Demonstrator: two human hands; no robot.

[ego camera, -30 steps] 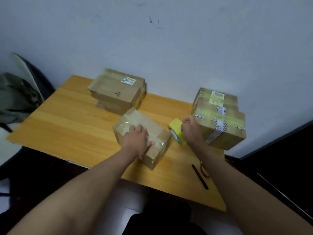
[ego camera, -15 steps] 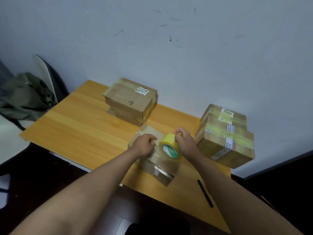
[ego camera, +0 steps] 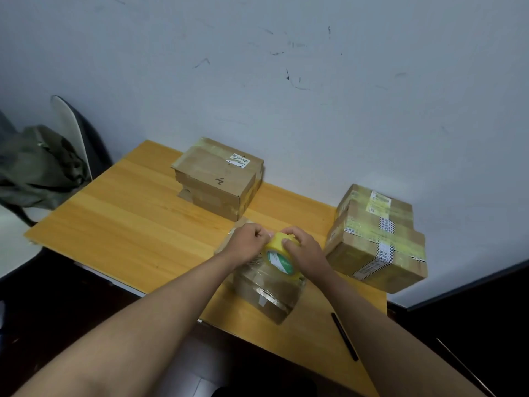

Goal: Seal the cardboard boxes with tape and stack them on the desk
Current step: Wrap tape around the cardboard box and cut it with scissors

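A small cardboard box, glossy with clear tape, lies near the front edge of the wooden desk. On top of it stands a yellow tape roll. My right hand grips the roll from the right and above. My left hand is curled at the roll's left rim, its fingertips pinching at the tape; the tape end itself is too small to make out. Both hands hide the far part of the box.
Two stacked cardboard boxes stand at the back of the desk by the wall. Another taped stack sits at the right edge. A black pen lies front right. A chair with a green bag stands to the left.
My right hand carried the tape roll from beside the box onto its top. My left hand went from pressing flat on the box to curling at the roll's rim.
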